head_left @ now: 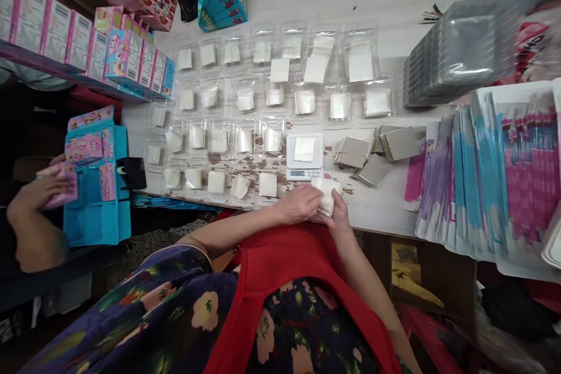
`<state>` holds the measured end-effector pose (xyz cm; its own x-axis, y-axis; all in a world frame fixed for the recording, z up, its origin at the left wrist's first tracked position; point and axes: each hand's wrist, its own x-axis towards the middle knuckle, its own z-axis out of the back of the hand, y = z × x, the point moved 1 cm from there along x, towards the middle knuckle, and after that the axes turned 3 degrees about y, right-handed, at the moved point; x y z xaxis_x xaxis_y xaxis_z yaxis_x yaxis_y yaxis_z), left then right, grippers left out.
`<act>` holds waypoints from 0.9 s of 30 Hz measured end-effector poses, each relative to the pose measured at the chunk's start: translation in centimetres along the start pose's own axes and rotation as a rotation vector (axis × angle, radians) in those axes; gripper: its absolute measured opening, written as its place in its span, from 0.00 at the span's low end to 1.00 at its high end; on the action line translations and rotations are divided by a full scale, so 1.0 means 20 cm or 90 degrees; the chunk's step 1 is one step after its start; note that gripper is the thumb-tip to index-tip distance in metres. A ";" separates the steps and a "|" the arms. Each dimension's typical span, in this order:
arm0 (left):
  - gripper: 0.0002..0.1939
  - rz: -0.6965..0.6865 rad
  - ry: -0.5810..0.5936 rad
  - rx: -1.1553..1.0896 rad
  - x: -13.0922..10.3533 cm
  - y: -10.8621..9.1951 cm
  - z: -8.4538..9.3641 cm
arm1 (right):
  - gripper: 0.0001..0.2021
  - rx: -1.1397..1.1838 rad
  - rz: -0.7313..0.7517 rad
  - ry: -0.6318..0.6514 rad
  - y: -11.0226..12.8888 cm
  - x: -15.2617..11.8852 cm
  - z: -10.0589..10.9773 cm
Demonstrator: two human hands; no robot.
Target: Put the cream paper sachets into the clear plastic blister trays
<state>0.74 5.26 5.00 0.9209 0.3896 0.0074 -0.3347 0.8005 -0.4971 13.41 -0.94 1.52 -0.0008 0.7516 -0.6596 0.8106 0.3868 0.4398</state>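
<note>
A stack of small white square sheets (325, 194) rests in my right hand (339, 211), with the thumb along its near right side. My left hand (301, 203) is closed, its curled fingertips against the left edge of that stack. Just beyond both hands sits a small white digital scale (318, 159), bearing a white square sheet or thin pile (304, 149); its display digits are too small to read surely. To the scale's left, clear plastic trays (272, 123) stand in rows, with white square piles in them.
Grey card squares (352, 152) lie right of the scale. Nested clear plastic trays (451, 52) and pink, purple and blue packs (477, 175) occupy the right side. At left, a co-worker's hand (52, 184) holds a pink piece by a blue box (118, 187). Printed boxes (127, 55) stand behind.
</note>
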 end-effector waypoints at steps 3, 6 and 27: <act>0.10 -0.015 0.046 0.017 -0.04 -0.09 -0.04 | 0.30 -0.047 -0.041 0.017 -0.02 -0.02 0.02; 0.10 -0.022 0.064 -0.005 -0.05 -0.08 -0.02 | 0.30 -0.035 -0.057 0.030 -0.02 -0.03 0.06; 0.21 0.379 0.088 0.010 0.34 0.49 0.21 | 0.22 0.041 -0.059 0.072 0.02 -0.07 0.06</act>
<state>2.95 17.72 3.84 0.5916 0.7102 -0.3817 -0.8020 0.4700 -0.3686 14.48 -2.43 1.83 -0.1404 0.7713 -0.6207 0.8396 0.4251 0.3383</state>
